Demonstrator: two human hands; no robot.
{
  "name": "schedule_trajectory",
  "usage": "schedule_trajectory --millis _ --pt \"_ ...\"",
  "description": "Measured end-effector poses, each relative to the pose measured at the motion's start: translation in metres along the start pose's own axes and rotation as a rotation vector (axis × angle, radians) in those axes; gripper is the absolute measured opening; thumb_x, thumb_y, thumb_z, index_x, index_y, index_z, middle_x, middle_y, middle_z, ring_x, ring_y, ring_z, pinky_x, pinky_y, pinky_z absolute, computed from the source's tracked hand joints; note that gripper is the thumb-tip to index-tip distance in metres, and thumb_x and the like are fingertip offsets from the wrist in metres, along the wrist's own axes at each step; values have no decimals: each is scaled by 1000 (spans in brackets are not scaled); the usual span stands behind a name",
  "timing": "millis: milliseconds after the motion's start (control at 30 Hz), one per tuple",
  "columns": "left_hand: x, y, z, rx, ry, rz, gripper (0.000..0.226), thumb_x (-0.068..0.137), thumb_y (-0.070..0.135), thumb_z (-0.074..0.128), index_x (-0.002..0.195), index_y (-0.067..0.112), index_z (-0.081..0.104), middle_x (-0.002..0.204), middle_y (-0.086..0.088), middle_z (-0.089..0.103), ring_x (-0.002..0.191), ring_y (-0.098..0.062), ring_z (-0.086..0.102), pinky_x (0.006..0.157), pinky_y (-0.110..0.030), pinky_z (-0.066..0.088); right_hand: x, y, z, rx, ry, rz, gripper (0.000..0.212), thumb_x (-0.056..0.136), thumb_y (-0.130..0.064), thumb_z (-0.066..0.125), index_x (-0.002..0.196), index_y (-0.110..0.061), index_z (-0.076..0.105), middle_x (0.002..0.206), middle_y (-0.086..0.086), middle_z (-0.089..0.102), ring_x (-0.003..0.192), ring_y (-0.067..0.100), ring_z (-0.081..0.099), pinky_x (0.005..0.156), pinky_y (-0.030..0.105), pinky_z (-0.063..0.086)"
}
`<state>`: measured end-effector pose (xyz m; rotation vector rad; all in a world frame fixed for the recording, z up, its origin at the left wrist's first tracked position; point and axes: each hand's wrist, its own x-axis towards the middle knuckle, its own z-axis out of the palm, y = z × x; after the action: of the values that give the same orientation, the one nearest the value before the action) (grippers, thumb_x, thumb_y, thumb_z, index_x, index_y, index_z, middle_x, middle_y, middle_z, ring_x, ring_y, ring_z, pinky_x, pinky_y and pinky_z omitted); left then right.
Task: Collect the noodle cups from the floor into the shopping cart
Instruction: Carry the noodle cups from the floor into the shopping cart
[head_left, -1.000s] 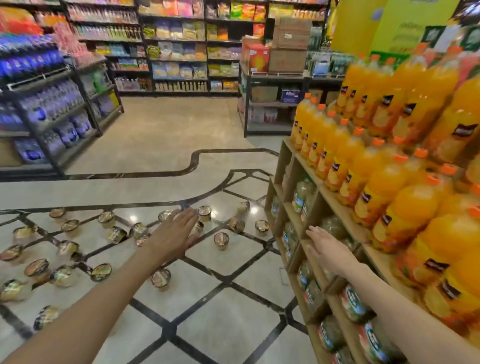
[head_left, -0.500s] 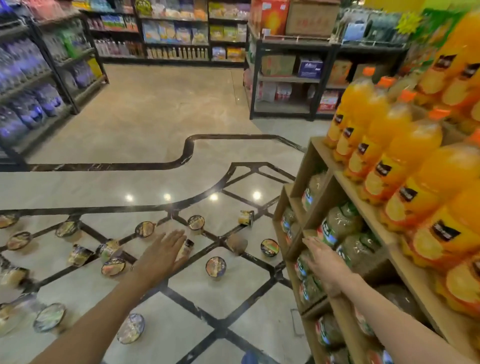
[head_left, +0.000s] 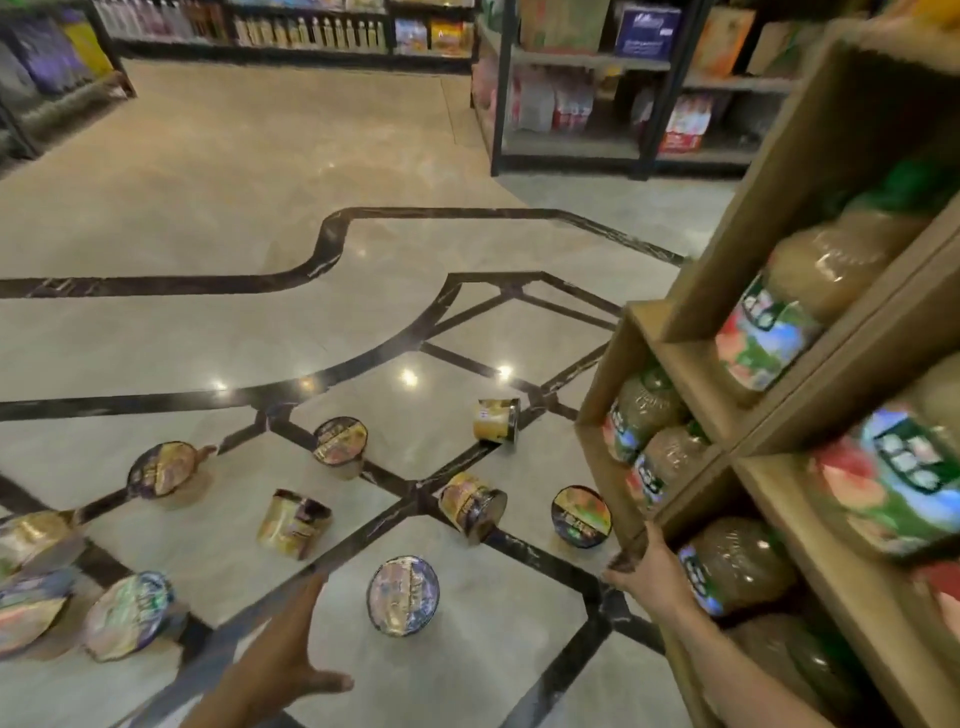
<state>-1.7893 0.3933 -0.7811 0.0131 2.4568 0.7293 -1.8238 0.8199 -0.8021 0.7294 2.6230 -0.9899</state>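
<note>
L hand: bottom centre-left of frame, fingers straight and spread, thumb out to the right, holding nothing, over the floor. R hand: lower right, fingers curled over the front edge of the wooden shelf unit, gripping it.

Noodle cups, as I see them from here, all on floor, none in either hand:
- Nearest cup: lower centre, lid up, just right of L fingertips, not touching.
- Tipped cup: on its side, above L hand.
- Tipped cup no. 2: centre, on a dark inlay line.
- Cup by shelf: lid facing me, just left of shelf base, closest to R hand, above-left of it.
- Far tipped cup: centre-right, on side.
- Upright cup: centre, lid up.
- Peeled-tab cup: centre-left.
- Left cluster: lower left edge, several cups, blurred; count uncertain.

Misc: bottles w/ green-red labels in shelf compartments at right, blurred. Dark metal racks w/ boxes at upper right; stocked shelves along top. Shopping cart: not in view.
</note>
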Motion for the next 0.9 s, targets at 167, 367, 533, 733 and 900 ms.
schedule_trajectory --millis 167,367,533,733,900 --pt "87 -58 93 -210 15 -175 168 4 86 64 149 24 8 157 0 19 140 -20 31 110 -28 29 77 61 89 141 141 50 115 47 -30 95 142 -9 32 141 12 45 132 30 39 108 41 33" --pt "144 -77 161 -457 236 -119 126 20 44 92 132 44 34 127 4 58 117 -25 55 86 -32 46 138 79 161 458 224 110 108 54 -13 93 143 -12 30 139 11 49 128 30 44 105 38 34" --pt "157 -73 180 -644 388 -88 116 2 68 83 109 70 37 113 18 59 101 -13 57 88 -34 46 167 76 177 649 303 151 104 50 -4 92 137 -8 36 135 13 51 124 30 48 106 41 38" --pt "165 -75 192 -642 397 -133 131 1 74 78 123 39 43 114 10 60 106 -16 56 95 -35 43 169 80 182 731 318 166 104 47 -10 94 138 -11 42 135 11 54 125 26 49 109 44 37" --pt "170 -68 184 -766 404 -182 102 16 54 92 108 33 54 104 8 67 96 -14 64 83 -39 53 153 80 161 767 277 140 100 56 -10 90 141 -11 36 133 6 51 125 22 46 108 38 34"
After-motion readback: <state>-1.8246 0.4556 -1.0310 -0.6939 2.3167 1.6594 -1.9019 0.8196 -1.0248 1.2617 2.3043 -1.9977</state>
